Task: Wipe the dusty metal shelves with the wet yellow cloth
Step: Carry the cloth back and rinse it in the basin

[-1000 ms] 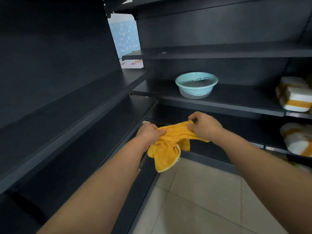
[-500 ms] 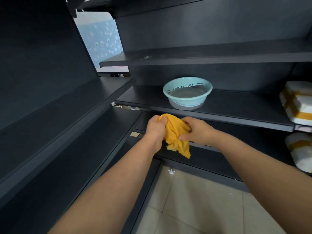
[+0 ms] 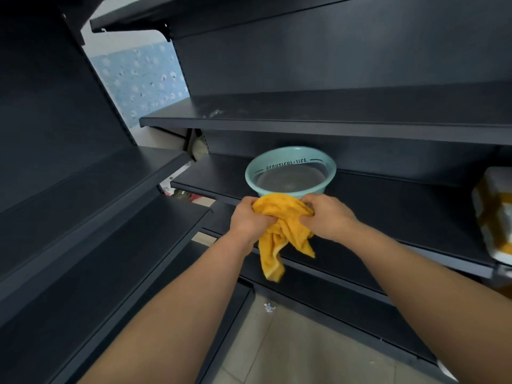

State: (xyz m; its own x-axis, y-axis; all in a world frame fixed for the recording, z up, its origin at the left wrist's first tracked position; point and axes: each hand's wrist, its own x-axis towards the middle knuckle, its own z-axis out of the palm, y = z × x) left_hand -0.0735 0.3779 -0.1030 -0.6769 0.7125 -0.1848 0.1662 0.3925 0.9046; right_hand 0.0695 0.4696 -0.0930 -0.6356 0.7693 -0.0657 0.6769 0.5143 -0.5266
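Yellow cloth (image 3: 282, 225): orange-yellow terry with a paler stitched hem, bunched into a wad. Two loose tails hang down, and the longer one reaches past the front lip of the middle shelf (image 3: 401, 217). Whether the cloth is wet cannot be told.

Position: the cloth is held in the air just in front of the basin (image 3: 286, 164). In this view its top edge overlaps the basin's near rim.

Left hand (image 3: 249, 220): fingers curled tight around the wad's left side. Right hand (image 3: 329, 217): fingers curled around the right side. The hands are close together, with only cloth between them.

Counts:
- Cloths: one.
- Hands: two.
- Basins: one. It is pale teal, has lettering inside the rim, and holds what looks like clear water.
- Dark shelf tiers: at least four on the facing unit and at least three on the left unit (image 3: 97, 189).

Surroundings:
- The upper shelf (image 3: 332, 112) has a pale dusty smear (image 3: 214, 113).
- White-and-yellow packages (image 3: 496, 212) stand at the right end of the middle shelf.
- The floor (image 3: 304, 342) is tiled, with a small white scrap (image 3: 268, 307) on it.
- A blue patterned wall (image 3: 144, 79) shows between the units.

Both forearms cross the lower tiers and hide parts of them.
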